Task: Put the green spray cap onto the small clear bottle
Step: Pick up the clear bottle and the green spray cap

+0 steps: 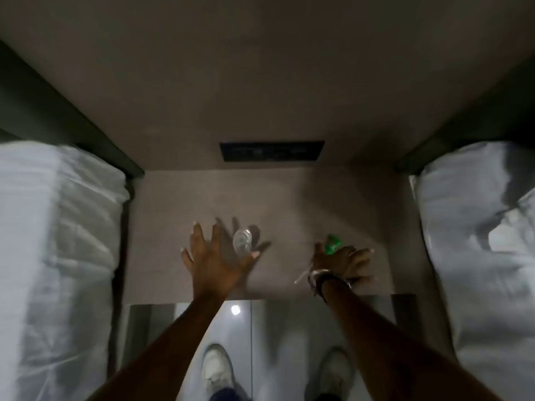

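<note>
Both arms reach over the tabletop [289, 198], a narrow brown surface squeezed between two white beds [58, 241]. The left hand [214, 256] has its grip spread wide, fingers fanned, with the small clear bottle [242, 241] just beside its thumb; whether they touch is lost in blur. To the right of the bottle, well apart, the right hand [341, 259] has its grip closed around the green spray cap [332, 243], its thin tube [302, 274] trailing back past the banded wrist. Open tabletop lies beyond the bottle, up to a dark panel [271, 151] on the wall. The near edge sits just behind the wrists, with glossy floor [260, 328] and pale shoes [217, 366] below.
</note>
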